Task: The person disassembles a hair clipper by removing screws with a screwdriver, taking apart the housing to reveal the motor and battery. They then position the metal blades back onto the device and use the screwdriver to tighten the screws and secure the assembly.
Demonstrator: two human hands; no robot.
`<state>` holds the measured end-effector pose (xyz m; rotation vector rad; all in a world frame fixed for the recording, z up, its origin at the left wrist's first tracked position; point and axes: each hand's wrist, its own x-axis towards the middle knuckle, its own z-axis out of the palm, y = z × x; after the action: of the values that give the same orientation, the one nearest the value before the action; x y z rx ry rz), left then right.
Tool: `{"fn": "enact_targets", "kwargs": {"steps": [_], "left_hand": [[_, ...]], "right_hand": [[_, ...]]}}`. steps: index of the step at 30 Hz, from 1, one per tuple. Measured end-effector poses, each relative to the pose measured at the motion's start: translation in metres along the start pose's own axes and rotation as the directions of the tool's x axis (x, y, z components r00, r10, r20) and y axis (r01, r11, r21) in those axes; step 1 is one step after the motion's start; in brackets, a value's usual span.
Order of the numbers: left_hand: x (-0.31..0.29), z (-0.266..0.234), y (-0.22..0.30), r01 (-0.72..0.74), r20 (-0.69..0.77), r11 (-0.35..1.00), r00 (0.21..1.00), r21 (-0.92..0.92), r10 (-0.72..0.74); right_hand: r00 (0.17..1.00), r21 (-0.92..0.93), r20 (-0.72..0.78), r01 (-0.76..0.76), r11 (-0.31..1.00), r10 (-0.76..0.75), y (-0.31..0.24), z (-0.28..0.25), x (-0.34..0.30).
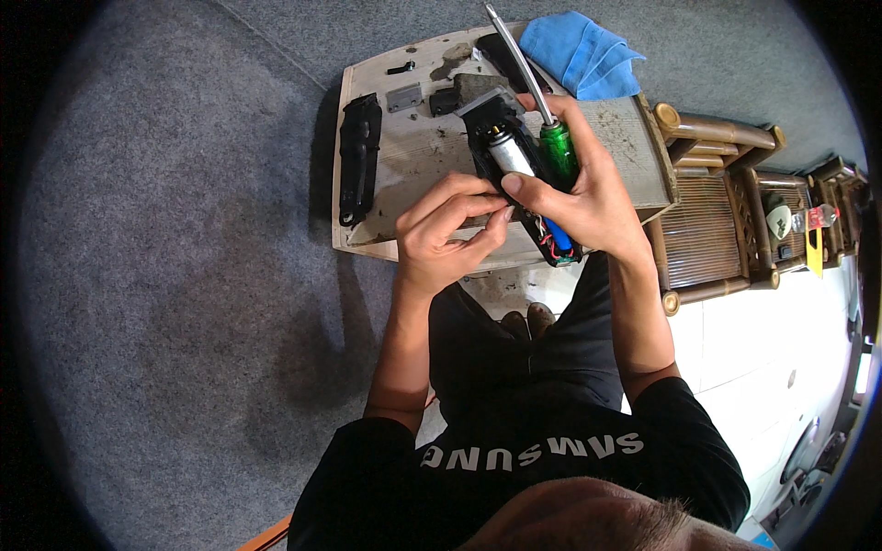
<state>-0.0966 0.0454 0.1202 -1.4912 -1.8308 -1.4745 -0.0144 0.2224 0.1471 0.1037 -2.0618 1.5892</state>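
Observation:
My right hand is wrapped around an opened hair clipper, tilted above the table. Inside its black body show a silver motor, a blue battery cell and thin red wires near the lower end. The same hand also keeps a screwdriver against the clipper, its green handle in the palm and its long steel shaft pointing up and away. My left hand is closed in a pinch, fingertips at the clipper's left edge. Whatever is between those fingertips is too small or hidden to make out.
A worn wooden table carries a black clipper housing at its left, a metal blade plate, a small black lever and a folded blue cloth at the far right. Bamboo chairs stand to the right.

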Motion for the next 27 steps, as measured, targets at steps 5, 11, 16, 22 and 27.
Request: {"fn": "enact_targets", "kwargs": {"steps": [5,11,16,22,27], "left_hand": [[0.004,-0.001,0.003,0.046,0.017,0.998,0.999,-0.046,-0.045],[0.004,-0.003,0.002,0.1,0.046,0.995,0.994,0.012,-0.1],[0.003,-0.004,-0.001,0.112,0.053,0.994,0.992,0.014,-0.112],[0.005,-0.005,-0.002,0.121,0.048,0.986,0.992,-0.115,-0.116],[0.012,0.005,-0.001,0.2,-0.187,0.907,0.941,-0.371,-0.283]], "right_hand": [[0.988,-0.046,-0.072,0.136,0.99,-0.139,0.004,0.003,0.001],[0.99,-0.139,-0.047,0.125,0.982,-0.132,-0.001,0.003,-0.001],[0.989,-0.178,-0.036,0.137,0.975,-0.145,0.001,0.003,-0.003],[0.992,-0.185,-0.03,0.112,0.976,-0.12,-0.001,0.003,-0.003],[0.997,-0.182,-0.041,0.057,0.982,-0.065,0.0,0.005,-0.004]]}}
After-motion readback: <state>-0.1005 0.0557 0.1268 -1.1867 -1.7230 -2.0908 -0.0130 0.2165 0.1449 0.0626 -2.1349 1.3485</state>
